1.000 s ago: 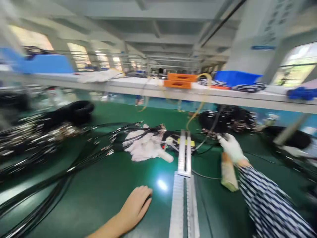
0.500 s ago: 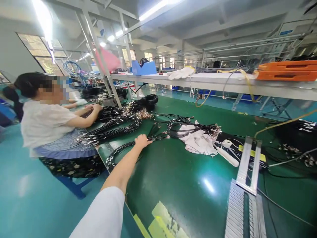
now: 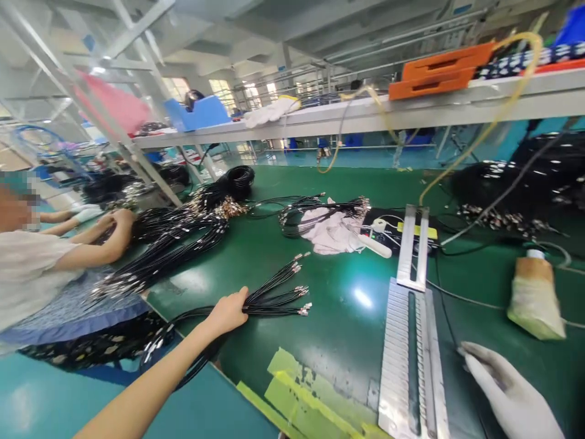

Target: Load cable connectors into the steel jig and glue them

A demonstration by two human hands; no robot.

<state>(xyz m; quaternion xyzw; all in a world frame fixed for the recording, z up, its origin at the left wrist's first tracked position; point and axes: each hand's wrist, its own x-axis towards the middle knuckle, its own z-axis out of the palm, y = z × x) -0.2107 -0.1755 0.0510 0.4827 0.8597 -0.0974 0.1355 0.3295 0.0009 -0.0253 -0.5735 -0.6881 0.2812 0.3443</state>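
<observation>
The left hand (image 3: 228,312) grips a bundle of black cables (image 3: 272,299), tips pointing toward the half-curled, gloved right hand (image 3: 507,384).

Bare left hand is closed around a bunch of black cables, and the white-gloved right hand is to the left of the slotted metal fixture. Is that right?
Not quite: the white-gloved right hand is to the right of the slotted metal fixture, as the head view shows. The bare left hand is closed around a bunch of black cables, as you say.
</observation>
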